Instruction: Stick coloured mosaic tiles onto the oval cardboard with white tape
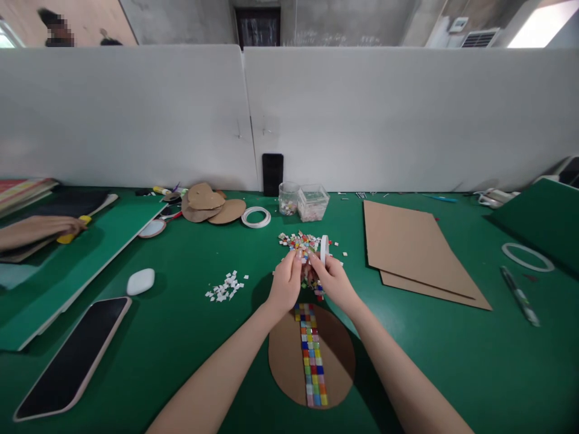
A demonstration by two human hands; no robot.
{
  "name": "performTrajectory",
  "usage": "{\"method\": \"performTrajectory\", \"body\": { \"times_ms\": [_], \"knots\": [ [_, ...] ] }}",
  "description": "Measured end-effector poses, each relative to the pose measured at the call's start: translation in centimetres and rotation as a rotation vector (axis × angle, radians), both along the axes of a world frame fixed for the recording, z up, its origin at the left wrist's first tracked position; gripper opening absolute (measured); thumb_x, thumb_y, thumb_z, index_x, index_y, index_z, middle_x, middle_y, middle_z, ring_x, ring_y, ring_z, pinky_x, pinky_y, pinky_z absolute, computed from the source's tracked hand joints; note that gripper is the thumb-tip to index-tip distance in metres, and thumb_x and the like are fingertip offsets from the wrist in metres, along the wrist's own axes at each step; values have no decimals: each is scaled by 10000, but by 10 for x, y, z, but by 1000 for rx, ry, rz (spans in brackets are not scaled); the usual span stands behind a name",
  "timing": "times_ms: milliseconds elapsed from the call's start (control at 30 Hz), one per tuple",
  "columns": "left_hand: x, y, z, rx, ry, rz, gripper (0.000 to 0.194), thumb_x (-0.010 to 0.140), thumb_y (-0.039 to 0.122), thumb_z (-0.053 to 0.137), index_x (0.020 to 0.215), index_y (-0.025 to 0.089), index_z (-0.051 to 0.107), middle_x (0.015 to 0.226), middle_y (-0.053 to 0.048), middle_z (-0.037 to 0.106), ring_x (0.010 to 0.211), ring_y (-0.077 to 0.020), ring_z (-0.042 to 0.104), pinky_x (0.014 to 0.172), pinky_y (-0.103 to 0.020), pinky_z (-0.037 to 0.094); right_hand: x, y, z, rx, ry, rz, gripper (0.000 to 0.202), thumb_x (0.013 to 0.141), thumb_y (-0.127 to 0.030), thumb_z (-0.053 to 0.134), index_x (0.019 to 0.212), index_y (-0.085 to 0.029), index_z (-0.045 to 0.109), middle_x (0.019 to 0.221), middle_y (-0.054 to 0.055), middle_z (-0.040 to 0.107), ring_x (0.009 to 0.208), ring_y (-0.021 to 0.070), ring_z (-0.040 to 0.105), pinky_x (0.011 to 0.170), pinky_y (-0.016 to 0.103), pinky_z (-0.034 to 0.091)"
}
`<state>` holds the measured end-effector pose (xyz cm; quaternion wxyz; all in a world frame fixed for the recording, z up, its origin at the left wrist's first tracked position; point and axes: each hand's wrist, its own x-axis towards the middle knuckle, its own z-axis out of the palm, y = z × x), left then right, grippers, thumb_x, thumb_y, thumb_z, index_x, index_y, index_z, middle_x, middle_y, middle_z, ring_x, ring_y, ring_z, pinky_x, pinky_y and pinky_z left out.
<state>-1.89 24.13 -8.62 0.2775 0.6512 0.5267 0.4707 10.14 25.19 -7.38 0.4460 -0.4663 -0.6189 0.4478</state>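
Note:
My left hand [286,278] and my right hand [333,276] are close together above a pile of small coloured mosaic tiles [299,240]. The fingertips of my left hand are pinched; what they hold is too small to make out. My right hand is closed on a narrow white tape roll [324,246], seen almost edge-on, with its lower part hidden by the fingers. Below my wrists lies a round cardboard disc [286,374]. Down its middle runs a strip of coloured tiles [312,355], set in rows. Loose white paper bits [226,287] are scattered to the left.
Behind the pile stand a clear cup [288,199] and a clear box [313,204]. Cardboard sheets [407,241] and a pen [520,298] lie right. A phone [75,358] and white case [140,281] lie left, near another person's hand [49,232] with a yellow cutter [75,230].

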Motion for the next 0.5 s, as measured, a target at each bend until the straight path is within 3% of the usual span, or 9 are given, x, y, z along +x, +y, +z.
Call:
{"method": "performTrajectory", "body": {
  "times_ms": [167,333,500],
  "knots": [
    [0,0,1,-46,-75,-13,301,914,367,290,746,205,480,649,0,537,610,-147,526,533,-247,381,0,-2,3,6,2,14,372,832,-477,427,578,-205,441,516,-20,463,472,125,405,449,245,326],
    [0,1,0,-89,-153,-13,329,903,420,302,683,209,426,577,26,444,531,-124,451,494,-234,344,1,-1,5,16,-8,-10,353,826,-459,450,581,-206,432,503,-36,422,455,117,380,445,240,318],
    [1,1,-1,-139,-236,-33,348,902,444,288,657,212,374,532,57,336,446,-92,339,437,-216,300,9,5,-2,56,-42,-120,219,790,-407,536,820,-196,588,503,-46,437,413,126,379,427,249,310]
  ]
}}
